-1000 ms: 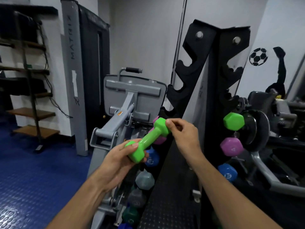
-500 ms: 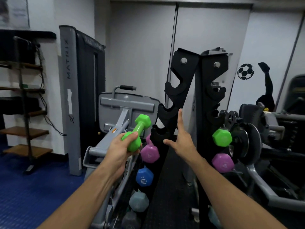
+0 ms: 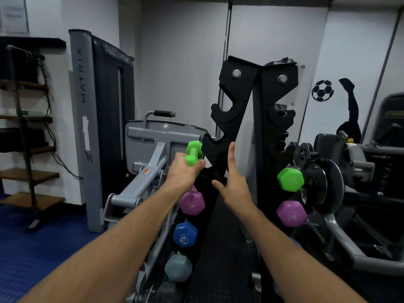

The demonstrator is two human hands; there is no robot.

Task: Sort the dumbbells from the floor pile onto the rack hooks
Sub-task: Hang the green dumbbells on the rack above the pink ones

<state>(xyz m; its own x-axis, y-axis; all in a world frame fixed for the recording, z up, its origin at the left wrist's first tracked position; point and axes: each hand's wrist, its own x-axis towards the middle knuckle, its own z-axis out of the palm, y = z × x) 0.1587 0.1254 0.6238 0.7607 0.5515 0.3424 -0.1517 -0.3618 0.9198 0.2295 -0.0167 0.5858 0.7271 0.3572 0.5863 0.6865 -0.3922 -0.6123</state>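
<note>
While the left hand (image 3: 183, 171) grips a green dumbbell (image 3: 192, 153) by its handle, fingers curled round it, the far head sticks up above the fist and sits just beside the left edge of the rack (image 3: 235, 119), level with an empty hook (image 3: 213, 145). The near head is hidden in the fist. Just right of that grip, the right hand (image 3: 235, 182) is spread flat, fingers straight and holding nothing, with its index finger pointing up along the rack's left upright; whether it touches the metal cannot be told. Below the grip, on the rack's left side, hang a purple dumbbell (image 3: 192, 203), then a blue one (image 3: 185, 235), then a grey one (image 3: 178, 267). Farther right, past the open hand, the rack's other side carries a second green head (image 3: 290, 179) with a purple head (image 3: 291, 213) under it. Left of the grip stands a grey weight machine (image 3: 150, 171).
</note>
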